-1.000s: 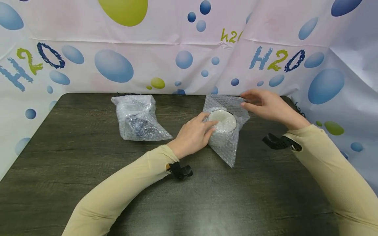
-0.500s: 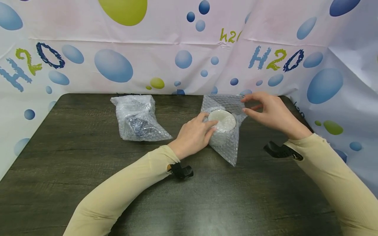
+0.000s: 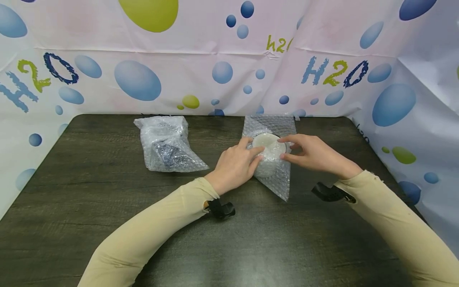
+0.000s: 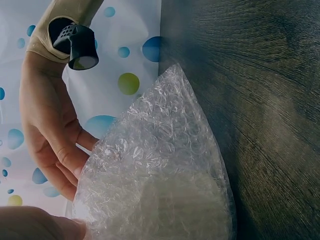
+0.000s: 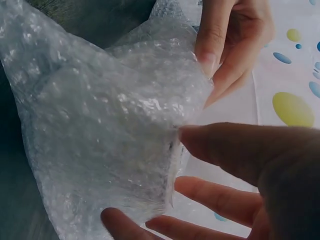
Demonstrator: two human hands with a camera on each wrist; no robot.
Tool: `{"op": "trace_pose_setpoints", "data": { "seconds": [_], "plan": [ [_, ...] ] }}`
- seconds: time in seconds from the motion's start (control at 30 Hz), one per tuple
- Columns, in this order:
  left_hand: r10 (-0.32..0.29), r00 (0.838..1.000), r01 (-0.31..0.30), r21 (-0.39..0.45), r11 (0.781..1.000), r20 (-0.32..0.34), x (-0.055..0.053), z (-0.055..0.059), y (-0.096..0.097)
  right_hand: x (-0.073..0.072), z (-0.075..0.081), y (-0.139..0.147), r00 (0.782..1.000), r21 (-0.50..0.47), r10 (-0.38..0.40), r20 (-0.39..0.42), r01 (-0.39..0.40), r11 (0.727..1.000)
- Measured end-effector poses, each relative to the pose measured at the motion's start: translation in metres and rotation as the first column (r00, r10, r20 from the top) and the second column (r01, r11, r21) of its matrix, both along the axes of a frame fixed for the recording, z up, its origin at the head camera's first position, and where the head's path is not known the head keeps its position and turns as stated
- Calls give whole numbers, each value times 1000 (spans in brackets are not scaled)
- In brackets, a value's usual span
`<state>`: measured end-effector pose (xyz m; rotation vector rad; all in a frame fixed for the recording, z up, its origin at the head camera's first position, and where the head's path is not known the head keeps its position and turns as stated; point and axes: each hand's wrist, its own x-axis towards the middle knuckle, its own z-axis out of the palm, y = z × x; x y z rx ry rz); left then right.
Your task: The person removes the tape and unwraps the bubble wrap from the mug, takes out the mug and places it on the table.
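Observation:
A round, off-white object (image 3: pixel 270 153) stands inside clear bubble wrap (image 3: pixel 274 124), its pale circular top showing through the plastic. My left hand (image 3: pixel 234 165) rests its fingertips on the top from the left, the fingers extended. On the opposite side is my right hand (image 3: pixel 313 153), with index finger and thumb apart, their tips right at the top's right edge. In the right wrist view, the right thumb (image 5: pixel 220 145) touches the wrapped edge while the other fingers spread along the side. One pointed corner of the wrap hangs toward the front; another flap stretches to the back.
A second bubble-wrapped bundle (image 3: pixel 166 145), with something dark inside, lies at the back left of the dark wood table (image 3: pixel 229 247). Behind the table hangs a white curtain (image 3: pixel 201 36) with coloured ovals, which also runs along the right side.
My right hand has let go of the back-right flap of wrap and come forward and left to the round top's edge. That flap lies flatter now. The left hand has stayed in place.

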<state>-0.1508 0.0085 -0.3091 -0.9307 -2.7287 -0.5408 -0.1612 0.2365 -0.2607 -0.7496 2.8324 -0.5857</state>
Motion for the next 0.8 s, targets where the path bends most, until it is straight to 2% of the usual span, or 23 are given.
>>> {"op": "trace_pose_setpoints", "data": {
  "seconds": [0.4,0.8],
  "plan": [
    [4,1000,-4,-3,1000,-8,1,-1,-1,4,-10,-2,999,-58,-2,-50,-1,998],
    [0,1000,0,23,1000,-12,1,-2,0,7,-15,12,993,-148,-97,-71,86,985]
  ]
}}
